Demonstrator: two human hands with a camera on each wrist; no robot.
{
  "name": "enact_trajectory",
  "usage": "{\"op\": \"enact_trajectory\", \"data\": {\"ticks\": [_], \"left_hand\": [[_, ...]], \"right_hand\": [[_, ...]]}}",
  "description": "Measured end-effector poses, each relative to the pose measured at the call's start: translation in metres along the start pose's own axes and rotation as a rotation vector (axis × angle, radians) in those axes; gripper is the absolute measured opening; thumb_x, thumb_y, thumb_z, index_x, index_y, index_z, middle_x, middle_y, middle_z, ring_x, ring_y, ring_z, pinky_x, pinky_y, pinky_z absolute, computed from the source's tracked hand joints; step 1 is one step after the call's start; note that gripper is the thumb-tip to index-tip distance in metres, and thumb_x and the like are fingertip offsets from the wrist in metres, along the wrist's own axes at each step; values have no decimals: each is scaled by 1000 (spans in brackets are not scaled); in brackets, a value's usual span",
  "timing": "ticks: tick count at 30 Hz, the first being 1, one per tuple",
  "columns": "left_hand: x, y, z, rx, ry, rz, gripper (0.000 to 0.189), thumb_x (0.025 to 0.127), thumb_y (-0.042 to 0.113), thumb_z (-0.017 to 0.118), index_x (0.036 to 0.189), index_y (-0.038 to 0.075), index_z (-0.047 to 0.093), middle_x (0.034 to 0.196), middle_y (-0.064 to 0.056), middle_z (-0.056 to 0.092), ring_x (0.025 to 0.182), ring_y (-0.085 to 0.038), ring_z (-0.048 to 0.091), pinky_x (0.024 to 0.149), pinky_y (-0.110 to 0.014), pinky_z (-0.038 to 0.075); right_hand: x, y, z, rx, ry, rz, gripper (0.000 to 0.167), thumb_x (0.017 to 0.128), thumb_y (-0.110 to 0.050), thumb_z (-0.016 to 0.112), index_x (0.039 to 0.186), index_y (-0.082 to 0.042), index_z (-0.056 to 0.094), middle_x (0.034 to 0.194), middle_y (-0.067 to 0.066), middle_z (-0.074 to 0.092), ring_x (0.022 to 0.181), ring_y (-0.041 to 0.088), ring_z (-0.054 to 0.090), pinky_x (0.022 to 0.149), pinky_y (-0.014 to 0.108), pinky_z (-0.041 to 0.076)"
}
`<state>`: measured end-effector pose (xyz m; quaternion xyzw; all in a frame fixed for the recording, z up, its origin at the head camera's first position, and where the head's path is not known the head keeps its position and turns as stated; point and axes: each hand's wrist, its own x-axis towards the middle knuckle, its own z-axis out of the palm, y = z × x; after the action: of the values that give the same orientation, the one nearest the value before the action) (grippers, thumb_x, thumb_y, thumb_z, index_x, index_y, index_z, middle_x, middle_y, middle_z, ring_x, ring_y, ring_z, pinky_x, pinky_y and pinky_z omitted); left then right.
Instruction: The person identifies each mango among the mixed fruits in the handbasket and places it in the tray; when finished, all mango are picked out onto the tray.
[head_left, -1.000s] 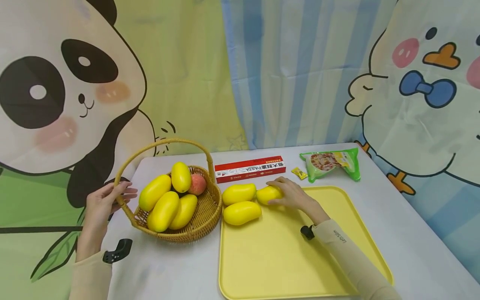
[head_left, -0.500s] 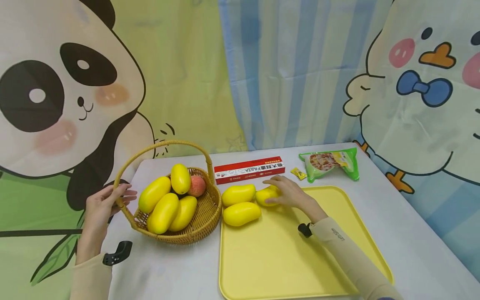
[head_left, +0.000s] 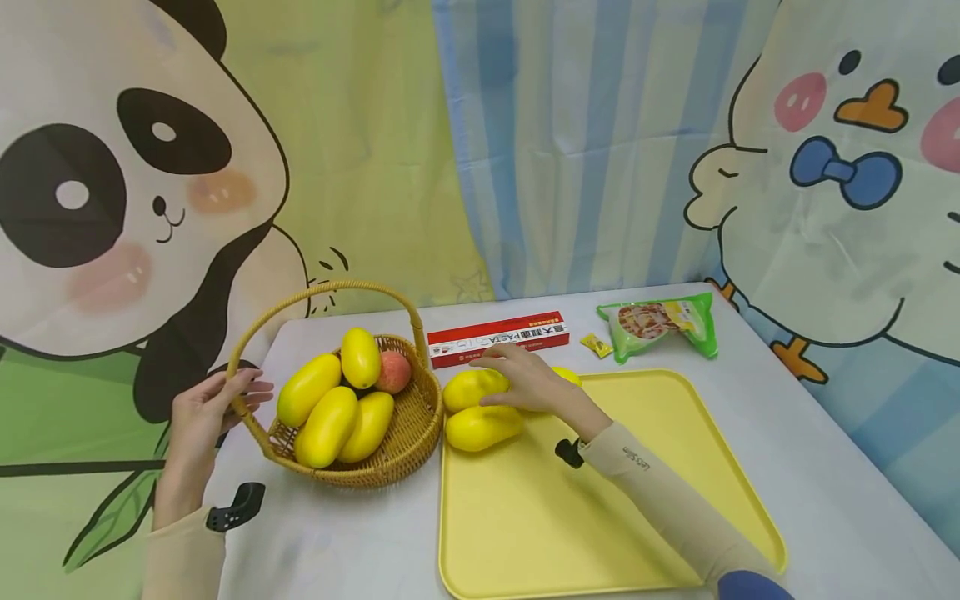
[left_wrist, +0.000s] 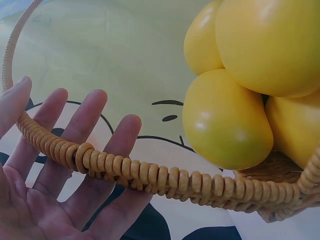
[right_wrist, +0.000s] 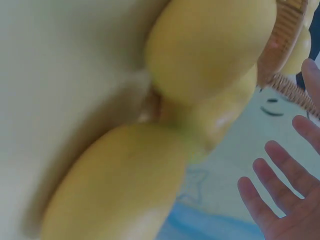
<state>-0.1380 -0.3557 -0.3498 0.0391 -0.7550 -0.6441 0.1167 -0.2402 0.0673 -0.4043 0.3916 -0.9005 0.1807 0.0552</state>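
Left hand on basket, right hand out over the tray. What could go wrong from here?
1. The left hand's fingers aren't curled round the handle, so the basket might tip if bumped.
2. The right hand hovers near closely packed yellow fruits; grabbing one could roll its neighbor.
3. The basket's mangoes are heaped leftward; one could roll out.

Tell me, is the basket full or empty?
Partly full: the basket holds yellow fruits and one round reddish fruit, but bare weave shows inside at its front right.
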Motion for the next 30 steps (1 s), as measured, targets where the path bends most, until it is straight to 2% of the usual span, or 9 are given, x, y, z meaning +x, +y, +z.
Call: {"op": "enact_trajectory", "data": {"ticks": [5, 11, 18, 23, 30], "left_hand": [[1, 1, 0, 5, 0, -10, 20, 94, 31, 62, 101, 15, 72, 83, 9, 74, 78, -6, 70, 69, -15, 52], [2, 0, 1, -16, -3, -3, 22, 93, 30, 62, 103, 12, 72, 83, 8, 74, 78, -8, 71, 69, -15, 53], [3, -1, 2, -16, -3, -6, 21, 93, 30, 63, 101, 13, 72, 83, 8, 74, 77, -7, 71, 69, -16, 53], [3, -2, 2, -32, -7, 3, 23, 94, 29, 62, 103, 10, 72, 83, 8, 74, 77, -7, 71, 69, -16, 54], [2, -2, 0, -46, 0, 2, 20, 94, 27, 62, 102, 13, 72, 83, 8, 74, 78, -8, 71, 69, -16, 54]], "right_hand": [[25, -24, 6, -61, -11, -109, 59, 82, -45, 73, 133, -18, 57, 129, 7, 57, 118, 23, 53, 98, 39, 46], [50, -53, 14, -125, -69, -161, 61, 84, -52, 68, 135, -20, 56, 131, 5, 55, 119, 20, 52, 99, 34, 46], [69, -75, 28, -112, -154, -173, 63, 84, -50, 68, 139, -23, 52, 134, 3, 52, 118, 18, 52, 97, 31, 46], [80, -84, 38, -113, -201, -160, 65, 84, -49, 69, 141, -23, 49, 138, 4, 50, 118, 18, 52, 94, 30, 47], [96, -94, 45, -80, -255, -153, 68, 84, -48, 70, 143, -21, 47, 140, 4, 49, 121, 15, 51, 95, 29, 46]]}}
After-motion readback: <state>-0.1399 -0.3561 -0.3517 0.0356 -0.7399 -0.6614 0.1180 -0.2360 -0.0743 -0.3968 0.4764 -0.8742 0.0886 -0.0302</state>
